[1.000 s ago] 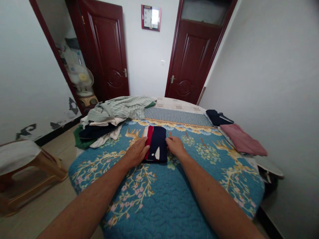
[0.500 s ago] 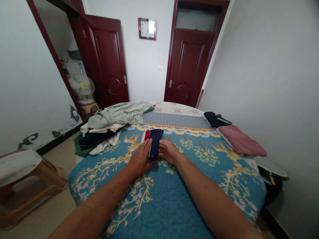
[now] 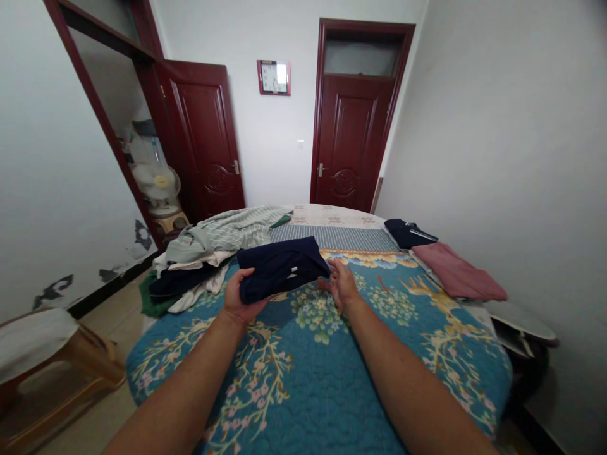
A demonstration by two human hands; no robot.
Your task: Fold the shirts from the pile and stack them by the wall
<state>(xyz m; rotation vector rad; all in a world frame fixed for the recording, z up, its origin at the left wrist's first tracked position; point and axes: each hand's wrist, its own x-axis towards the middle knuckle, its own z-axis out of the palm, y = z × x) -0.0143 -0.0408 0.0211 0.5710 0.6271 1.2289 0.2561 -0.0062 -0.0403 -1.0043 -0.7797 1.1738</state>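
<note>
Navy cloth point(image 3: 272, 268) is pinched in the left hand point(image 3: 240, 296); the right hand point(image 3: 343, 285), loosely spread, is just beside its right end, contact unclear. That one-sided grip could let the folds sag open. Folded, dark, with a small white mark point(image 3: 294, 270), it is held toward the far edge of the surface point(image 3: 341, 392).

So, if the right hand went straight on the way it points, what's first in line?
Likely the right end of the folded navy-blue cloth garment, just ahead and left of the right hand. Depth is unclear; they may already touch.
</note>
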